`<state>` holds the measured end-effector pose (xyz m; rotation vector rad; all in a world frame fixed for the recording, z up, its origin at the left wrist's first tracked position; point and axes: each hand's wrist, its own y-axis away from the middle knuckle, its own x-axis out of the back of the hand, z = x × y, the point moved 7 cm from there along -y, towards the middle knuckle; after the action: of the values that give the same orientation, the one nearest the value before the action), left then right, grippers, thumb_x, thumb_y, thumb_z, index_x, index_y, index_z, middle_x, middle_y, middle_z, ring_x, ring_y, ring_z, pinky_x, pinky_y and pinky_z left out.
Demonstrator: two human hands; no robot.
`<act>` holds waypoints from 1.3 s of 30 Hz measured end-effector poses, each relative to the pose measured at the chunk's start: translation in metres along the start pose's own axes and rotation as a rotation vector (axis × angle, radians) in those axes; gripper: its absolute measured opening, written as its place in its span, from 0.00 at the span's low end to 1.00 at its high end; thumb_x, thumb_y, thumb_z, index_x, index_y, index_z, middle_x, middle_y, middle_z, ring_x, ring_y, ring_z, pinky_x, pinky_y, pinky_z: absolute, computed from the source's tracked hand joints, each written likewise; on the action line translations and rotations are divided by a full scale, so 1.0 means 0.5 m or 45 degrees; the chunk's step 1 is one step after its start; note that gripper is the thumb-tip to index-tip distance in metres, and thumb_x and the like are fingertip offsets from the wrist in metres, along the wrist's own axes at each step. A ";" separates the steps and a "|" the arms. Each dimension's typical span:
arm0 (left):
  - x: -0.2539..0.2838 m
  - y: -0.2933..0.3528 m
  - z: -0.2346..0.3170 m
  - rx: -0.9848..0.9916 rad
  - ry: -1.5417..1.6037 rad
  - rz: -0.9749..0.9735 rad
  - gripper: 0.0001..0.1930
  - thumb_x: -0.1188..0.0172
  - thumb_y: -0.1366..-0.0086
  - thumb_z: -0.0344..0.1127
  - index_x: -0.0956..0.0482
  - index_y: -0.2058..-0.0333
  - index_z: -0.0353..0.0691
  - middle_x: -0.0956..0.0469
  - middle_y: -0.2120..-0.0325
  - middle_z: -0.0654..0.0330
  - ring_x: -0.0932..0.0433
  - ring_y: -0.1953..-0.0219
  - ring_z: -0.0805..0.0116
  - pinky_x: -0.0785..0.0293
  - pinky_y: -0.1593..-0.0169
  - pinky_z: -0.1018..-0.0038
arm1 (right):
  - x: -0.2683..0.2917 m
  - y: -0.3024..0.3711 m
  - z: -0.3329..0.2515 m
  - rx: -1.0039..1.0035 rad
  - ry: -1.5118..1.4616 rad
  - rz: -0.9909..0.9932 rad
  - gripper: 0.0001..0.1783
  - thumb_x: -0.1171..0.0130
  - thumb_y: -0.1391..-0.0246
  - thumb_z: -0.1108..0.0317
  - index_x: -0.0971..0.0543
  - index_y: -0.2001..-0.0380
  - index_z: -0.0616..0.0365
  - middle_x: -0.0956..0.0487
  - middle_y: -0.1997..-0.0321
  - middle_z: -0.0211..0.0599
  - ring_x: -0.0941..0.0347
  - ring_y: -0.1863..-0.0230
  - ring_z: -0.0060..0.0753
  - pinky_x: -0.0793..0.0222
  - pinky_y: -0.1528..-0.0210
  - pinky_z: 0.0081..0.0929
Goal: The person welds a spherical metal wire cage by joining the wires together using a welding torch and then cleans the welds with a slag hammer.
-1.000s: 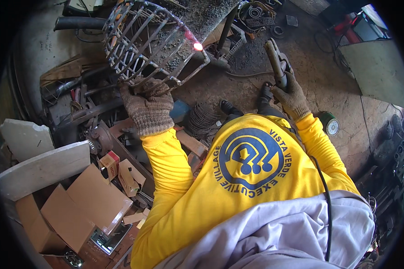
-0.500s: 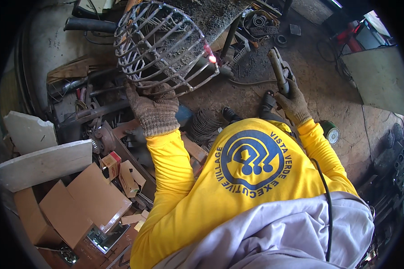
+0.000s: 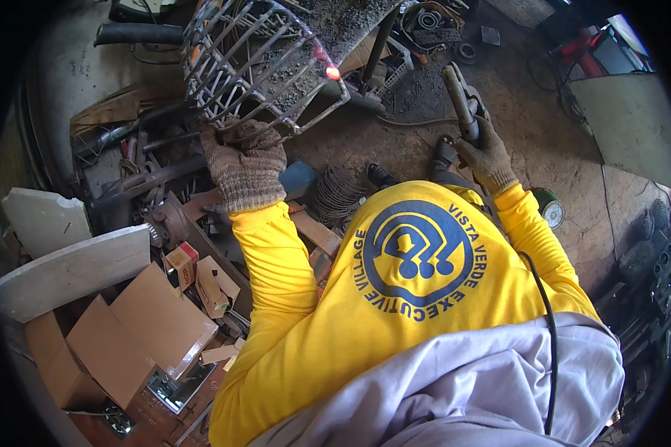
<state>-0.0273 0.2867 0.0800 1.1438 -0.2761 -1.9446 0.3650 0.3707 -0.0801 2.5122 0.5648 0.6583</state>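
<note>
My left hand (image 3: 246, 171), in a brown knit glove, is closed around the lower rim of a cage of welded metal rods (image 3: 325, 114). The cage is held up and tilted, its ribs curving toward the upper left. A small spot (image 3: 332, 73) on its right corner glows red-orange. My right hand (image 3: 490, 155), also gloved, grips a welding electrode holder (image 3: 461, 103), pointing up and away from me. The holder is well apart from the cage. No rod can be made out in its jaws.
A grit-covered work surface (image 3: 354, 26) lies behind the cage. At left are metal scraps, pale boards (image 3: 74, 261) and open cardboard boxes (image 3: 134, 328). Coiled wire (image 3: 339, 195) lies near my feet. A round green-rimmed object (image 3: 550, 210) sits right; a panel (image 3: 630, 123) stands farther right.
The cage has moved up and left in the view and turned slightly in my left hand. Its glowing spot has shifted with it. My right hand still grips the electrode holder, slightly higher in view.
</note>
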 end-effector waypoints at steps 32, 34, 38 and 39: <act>-0.057 0.038 0.047 -0.375 -0.016 -0.151 0.16 0.40 0.34 0.55 0.17 0.60 0.51 0.14 0.68 0.61 0.16 0.75 0.67 0.14 0.72 0.67 | -0.030 -0.032 0.009 -0.020 0.050 -0.059 0.39 0.34 0.49 0.51 0.31 0.38 0.58 0.18 0.58 0.47 0.19 0.64 0.38 0.24 0.60 0.31; -0.077 0.053 0.043 -0.404 0.014 -0.256 0.22 0.41 0.33 0.54 0.20 0.48 0.49 0.16 0.56 0.56 0.14 0.62 0.59 0.11 0.62 0.61 | -0.029 -0.041 0.018 0.044 0.082 -0.025 0.39 0.33 0.50 0.51 0.30 0.38 0.58 0.18 0.57 0.47 0.19 0.63 0.38 0.25 0.58 0.31; -0.081 0.073 0.046 -0.549 -0.112 -0.116 0.25 0.40 0.34 0.54 0.24 0.43 0.48 0.20 0.48 0.54 0.17 0.53 0.54 0.12 0.57 0.56 | -0.036 -0.033 0.004 -0.021 0.039 -0.070 0.39 0.33 0.50 0.51 0.30 0.38 0.58 0.18 0.57 0.47 0.19 0.60 0.40 0.25 0.56 0.32; -0.087 0.073 0.053 -0.499 -0.099 -0.262 0.26 0.41 0.34 0.54 0.25 0.42 0.48 0.21 0.47 0.53 0.18 0.51 0.54 0.13 0.55 0.55 | -0.035 -0.035 0.006 -0.016 0.056 -0.059 0.39 0.33 0.51 0.51 0.30 0.38 0.58 0.18 0.57 0.47 0.19 0.60 0.40 0.25 0.55 0.32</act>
<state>-0.0186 0.2913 0.1420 0.8657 0.1848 -2.1061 0.3479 0.3752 -0.0979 2.4709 0.6305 0.6990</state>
